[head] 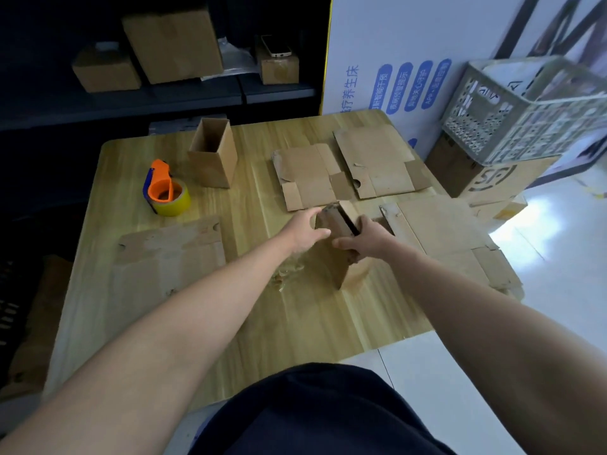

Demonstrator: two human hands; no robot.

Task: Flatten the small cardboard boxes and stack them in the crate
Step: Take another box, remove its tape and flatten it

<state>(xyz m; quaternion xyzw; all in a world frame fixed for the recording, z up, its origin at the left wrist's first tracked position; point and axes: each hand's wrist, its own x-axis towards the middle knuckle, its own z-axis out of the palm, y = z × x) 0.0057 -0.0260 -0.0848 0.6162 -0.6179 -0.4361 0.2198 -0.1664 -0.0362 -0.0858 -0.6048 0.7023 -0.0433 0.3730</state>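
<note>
A pale wooden table (295, 323) stands before dark shelving and a white printed panel, all seen from the head camera. Over the middle of the table the left hand (305, 229) and the right hand (364, 238) both have their fingers curled round a small cardboard box (336, 264). It is clamped between them, standing on its lower edge and squeezed narrow, with a dark slit at its top. Just beyond the fingertips lie a flattened box (305, 174) and a second flattened box (377, 159), side by side. A third flat sheet (440, 231) lies just right of the right fingers, and a fourth flat sheet (170, 247) lies well left of the left fingers. Further beyond the left fingers an open box (213, 156) stands upright, with a tape dispenser (166, 192) beside it. The grey crate (492, 126) sits far beyond and right of the right fingers, on a carton; whether it holds cardboard I cannot tell. Flattening looks more than half done, with one box in hand and one untouched, and stacking seems not yet begun
</note>
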